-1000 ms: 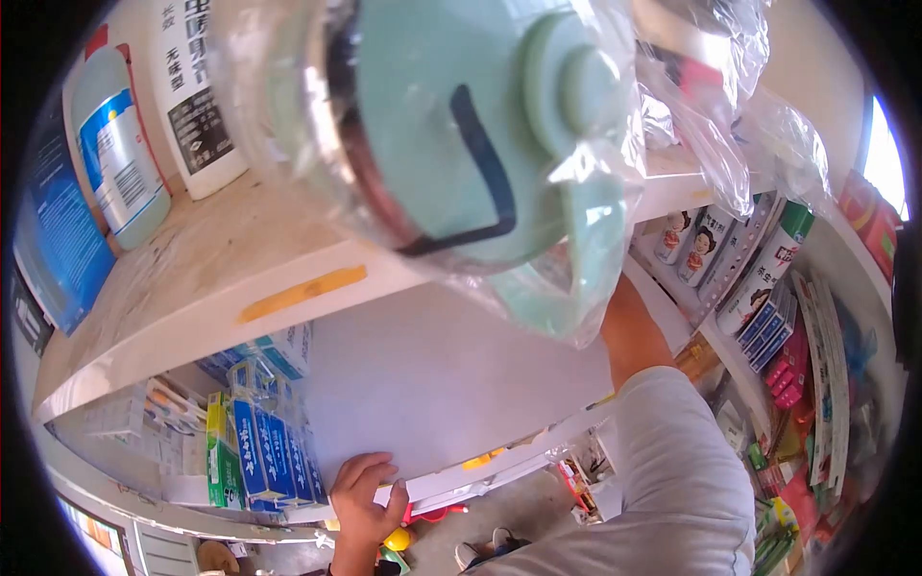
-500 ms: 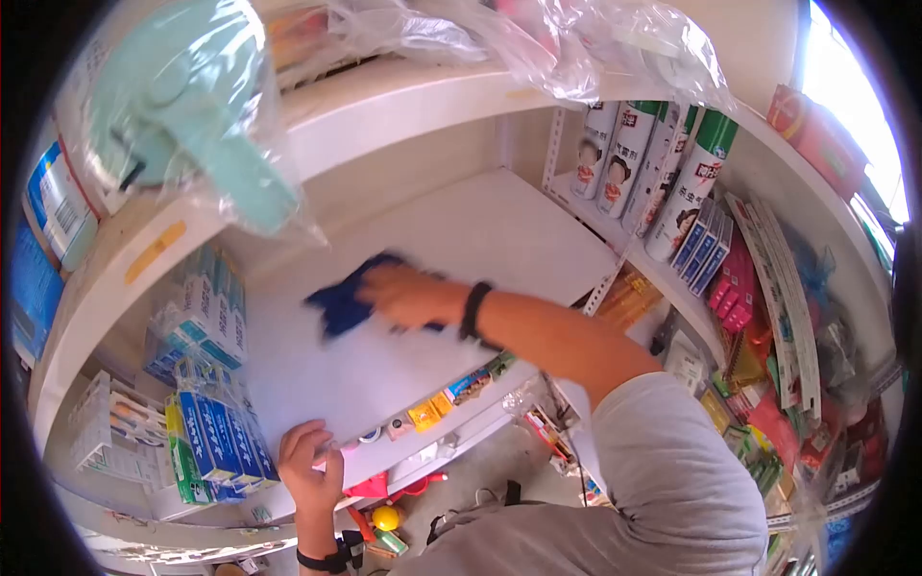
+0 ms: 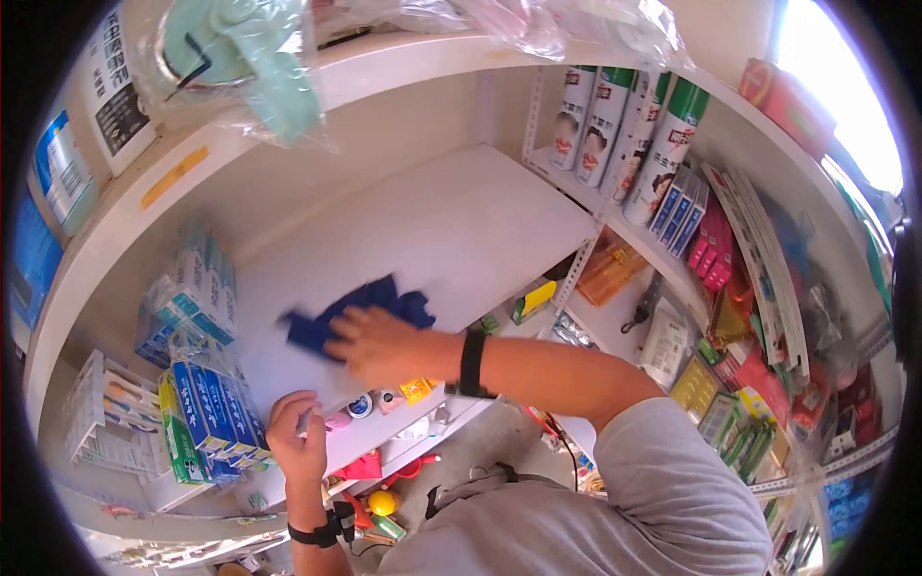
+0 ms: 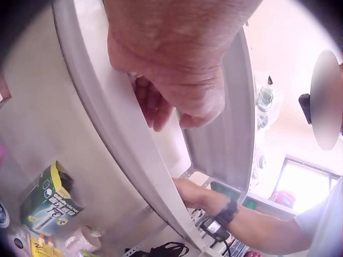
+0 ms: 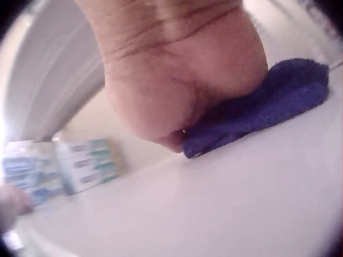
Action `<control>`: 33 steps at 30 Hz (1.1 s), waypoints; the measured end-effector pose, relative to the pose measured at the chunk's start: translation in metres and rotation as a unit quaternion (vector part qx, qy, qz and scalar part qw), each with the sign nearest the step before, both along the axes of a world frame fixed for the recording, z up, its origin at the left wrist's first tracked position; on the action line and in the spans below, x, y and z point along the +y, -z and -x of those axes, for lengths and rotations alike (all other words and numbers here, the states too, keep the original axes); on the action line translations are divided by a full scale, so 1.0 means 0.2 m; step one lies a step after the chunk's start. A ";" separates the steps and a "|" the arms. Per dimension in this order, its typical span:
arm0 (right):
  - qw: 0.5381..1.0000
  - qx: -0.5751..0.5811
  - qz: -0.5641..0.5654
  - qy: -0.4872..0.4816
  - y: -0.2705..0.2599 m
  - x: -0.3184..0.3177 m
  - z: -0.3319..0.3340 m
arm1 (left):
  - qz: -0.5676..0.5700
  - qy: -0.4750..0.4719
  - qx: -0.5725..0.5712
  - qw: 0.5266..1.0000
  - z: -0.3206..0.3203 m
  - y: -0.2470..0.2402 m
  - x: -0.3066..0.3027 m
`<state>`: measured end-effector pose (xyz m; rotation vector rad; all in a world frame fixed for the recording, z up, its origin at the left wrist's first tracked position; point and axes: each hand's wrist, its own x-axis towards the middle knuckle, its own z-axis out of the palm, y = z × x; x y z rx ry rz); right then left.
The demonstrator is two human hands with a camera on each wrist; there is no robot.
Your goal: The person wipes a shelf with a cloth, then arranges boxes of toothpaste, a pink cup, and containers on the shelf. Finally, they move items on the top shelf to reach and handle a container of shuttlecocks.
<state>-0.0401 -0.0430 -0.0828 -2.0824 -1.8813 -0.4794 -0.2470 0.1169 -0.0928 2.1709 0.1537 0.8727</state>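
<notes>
A dark blue cloth lies on the white shelf board, bunched into loose folds. My right hand presses on it from above, the fingers spread and blurred. From the right wrist view, the heel of that hand sits over the cloth, whose fuzzy edge sticks out beside the palm. My left hand rests at the board's front edge, near the stacked blue boxes. Seen from the left wrist, its fingers hang loosely bent over the edge and hold nothing.
Spray cans stand on the right side shelf. White and teal boxes line the board's left end. Overhead, a teal pitcher in clear plastic hangs over the upper shelf's edge. Small packets sit on a lower shelf.
The head view has swung, so the pitcher that filled the middle is now at upper left. My right hand, earlier hidden behind it, has swept the cloth toward the board's front.
</notes>
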 end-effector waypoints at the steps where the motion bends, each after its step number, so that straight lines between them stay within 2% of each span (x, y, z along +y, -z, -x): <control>1: 0.999 -0.010 -0.026 -0.016 0.00 -0.03 0.02 | 0.012 -0.005 0.000 1.000 0.00 0.01 0.01; 2: 0.998 -0.017 -0.050 -0.034 0.01 -0.08 0.05 | 0.004 -0.003 -0.001 1.000 0.00 0.01 0.00; 4: 0.999 0.042 0.014 0.012 0.01 -0.26 -0.15 | -0.007 -0.007 -0.001 1.000 0.01 -0.01 -0.01; 5: 0.997 -0.054 -0.015 0.046 0.12 -0.42 -0.35 | -0.017 -0.001 -0.003 1.000 0.01 -0.01 0.00; 6: 0.985 -0.092 0.050 0.136 0.04 -0.62 -0.43 | -0.028 0.006 -0.003 1.000 0.02 -0.01 0.01; 7: 0.976 -0.098 -0.017 0.195 0.09 -0.81 -0.59 | -0.040 0.013 -0.004 0.999 0.02 -0.02 0.02; 8: 0.955 -0.120 0.004 0.271 0.11 -0.98 -0.71 | -0.037 0.015 -0.004 0.999 0.02 -0.02 0.02; 9: 0.931 -0.196 0.036 0.306 0.17 -1.15 -0.84 | -0.035 0.018 -0.003 0.999 0.02 -0.01 0.02; 10: 0.898 -0.081 -0.131 0.413 0.16 -1.14 -0.81 | -0.034 0.022 -0.005 0.999 0.03 -0.01 0.02; 12: 0.891 -0.087 -0.131 0.425 0.17 -1.02 -0.73 | -0.035 0.021 0.000 0.999 0.03 -0.02 0.02; 14: 0.934 -0.055 -0.074 0.344 0.11 -0.73 -0.47 | -0.035 0.021 0.001 0.999 0.02 -0.02 0.02; 15: 0.954 -0.018 -0.082 0.288 0.05 -0.57 -0.29 | -0.028 0.018 0.003 0.999 0.03 -0.02 0.01; 16: 0.963 -0.056 -0.118 0.237 0.04 -0.45 -0.11 | -0.021 0.015 0.004 1.000 0.02 -0.02 0.01; 18: 0.972 -0.017 -0.189 0.137 0.00 -0.30 0.07 | -0.014 0.015 0.002 1.000 0.02 -0.03 0.01; 20: 0.968 0.151 -0.153 0.131 -0.06 -0.23 0.04 | -0.010 0.016 0.000 1.000 0.03 -0.02 0.01; 21: 0.955 0.234 -0.132 0.126 -0.10 -0.20 0.00 | -0.001 0.015 -0.001 1.000 0.03 -0.02 0.01; 23: 0.895 0.392 -0.164 0.135 -0.36 -0.22 -0.03 | 0.014 0.017 -0.004 1.000 0.03 -0.02 0.01; 25: 0.898 0.371 -0.199 0.130 -0.38 -0.20 -0.18 | 0.013 0.021 -0.008 1.000 0.03 -0.02 0.01; 27: 0.753 0.619 -0.189 0.117 -0.53 -0.32 -0.37 | 0.014 0.024 -0.009 1.000 0.04 -0.01 0.01; 30: 0.818 0.416 -0.313 0.243 -0.26 -0.47 -0.84 | 0.010 0.022 -0.023 0.999 0.03 -0.01 0.03; 33: 0.929 0.206 -0.175 0.251 -0.32 -0.39 -0.47 | -0.007 0.017 -0.029 0.999 0.03 -0.01 0.01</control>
